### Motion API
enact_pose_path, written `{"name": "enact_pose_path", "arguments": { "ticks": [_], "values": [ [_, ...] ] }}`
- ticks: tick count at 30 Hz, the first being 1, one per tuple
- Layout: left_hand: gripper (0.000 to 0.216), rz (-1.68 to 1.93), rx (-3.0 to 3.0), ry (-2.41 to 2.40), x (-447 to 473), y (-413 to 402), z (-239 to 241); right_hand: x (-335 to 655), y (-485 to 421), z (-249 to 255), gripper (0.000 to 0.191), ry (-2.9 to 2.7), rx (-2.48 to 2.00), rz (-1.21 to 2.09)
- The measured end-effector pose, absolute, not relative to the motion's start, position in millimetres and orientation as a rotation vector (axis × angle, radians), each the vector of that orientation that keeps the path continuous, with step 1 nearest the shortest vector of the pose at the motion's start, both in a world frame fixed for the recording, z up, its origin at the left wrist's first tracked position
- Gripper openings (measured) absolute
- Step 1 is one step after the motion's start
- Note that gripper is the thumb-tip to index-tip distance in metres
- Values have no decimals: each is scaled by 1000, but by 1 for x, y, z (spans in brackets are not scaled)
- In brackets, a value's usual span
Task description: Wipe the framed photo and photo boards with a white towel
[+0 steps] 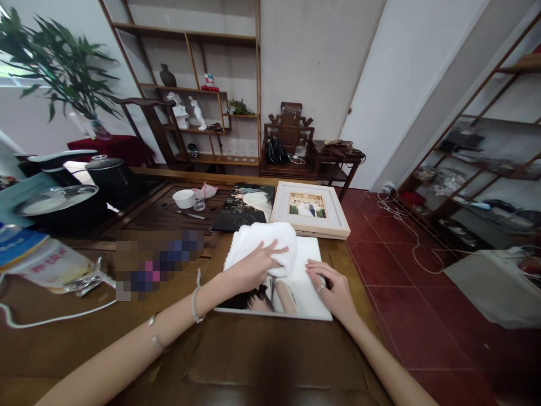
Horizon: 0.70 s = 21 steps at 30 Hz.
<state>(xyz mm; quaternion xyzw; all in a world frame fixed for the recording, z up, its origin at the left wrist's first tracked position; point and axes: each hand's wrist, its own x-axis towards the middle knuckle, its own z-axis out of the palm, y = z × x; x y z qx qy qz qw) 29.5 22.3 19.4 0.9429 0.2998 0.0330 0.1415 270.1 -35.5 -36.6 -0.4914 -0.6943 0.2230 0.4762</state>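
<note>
My left hand (257,266) grips a folded white towel (253,234), its fingers spread over the cloth. Under the towel lies a photo panel (302,299) with a white edge, flat on the wooden table. Part of a pictured person in black and white shows below the cloth; the towel hides the upper left of the panel. My right hand (333,285), with a ring on one finger, rests open at the panel's right side, fingertips touching its surface. Just behind are a dark photo panel (228,208) and a white framed photo (279,206).
A white cup (184,198) and a small clear cup (199,204) stand on a slatted tea tray (169,217). Black pots (110,175), a snack-like bag (54,262) and a white cable (59,320) are left. Red floor tiles (406,299) lie right of the table.
</note>
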Motion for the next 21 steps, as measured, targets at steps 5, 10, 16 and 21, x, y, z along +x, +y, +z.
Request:
{"name": "enact_pose_path", "arguments": {
  "ticks": [5, 10, 16, 21],
  "values": [
    [59, 174, 2774, 1054, -11, 15, 7, 270, -35, -37, 15, -1693, -1193, 539],
    [56, 176, 2801, 932, -16, -28, 6, 270, -37, -34, 13, -1720, -1198, 516],
    [45, 341, 2641, 871, -43, -48, 19, 268, -39, -32, 16, -1848, -1325, 434],
    [26, 578, 2569, 1155, -65, -28, 5, 261, -48, -22, 31, -2128, -1363, 131]
  ]
}}
